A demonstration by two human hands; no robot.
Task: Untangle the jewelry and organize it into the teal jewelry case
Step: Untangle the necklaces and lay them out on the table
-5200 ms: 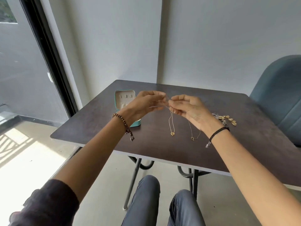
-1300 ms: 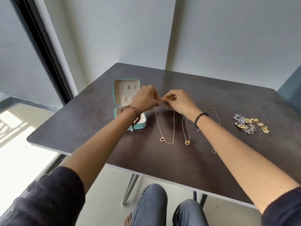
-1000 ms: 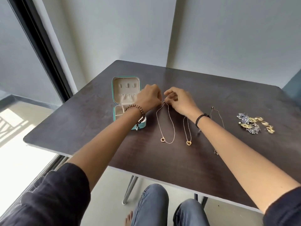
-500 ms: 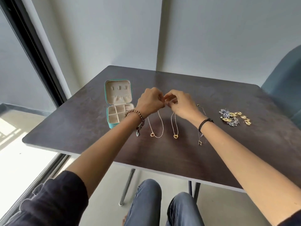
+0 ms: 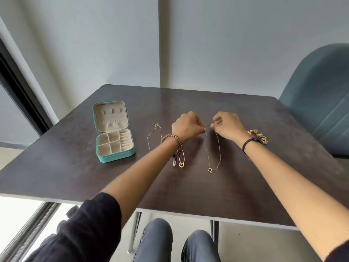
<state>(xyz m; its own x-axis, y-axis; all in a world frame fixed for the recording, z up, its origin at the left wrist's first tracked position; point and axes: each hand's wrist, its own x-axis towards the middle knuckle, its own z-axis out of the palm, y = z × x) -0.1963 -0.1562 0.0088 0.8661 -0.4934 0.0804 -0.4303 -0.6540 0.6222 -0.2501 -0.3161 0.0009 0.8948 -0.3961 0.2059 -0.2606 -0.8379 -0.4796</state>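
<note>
- The left grip (image 5: pixel 187 127) and the right grip (image 5: pixel 228 127) each pinch one upper end of a thin ring-pendant necklace (image 5: pixel 210 169) between thumb and forefinger. The other fingers are curled in, and the two pinches sit close together with a small gap between them.
- From the grips the chain runs toward the person as a narrow loop, and the pendant rests on the worktop (image 5: pixel 79 167).
- There are three necklaces. The heart-pendant necklace (image 5: pixel 181 165) lies under the left wrist, partly hidden by it. A third necklace (image 5: pixel 156 125) lies loose just left of the left grip, touched by neither hand.
- One heap of gold earrings (image 5: pixel 258 136) lies just beyond the right wrist; I cannot count the pieces.
- One teal jewelry case (image 5: pixel 113 157) stands open well left of the left grip, with its lid laid back and its cream compartments showing.
- The worktop is dark brown. Pale walls meet in a corner beyond it, and a blue-grey chair (image 5: pixel 321 101) stands to the right.
</note>
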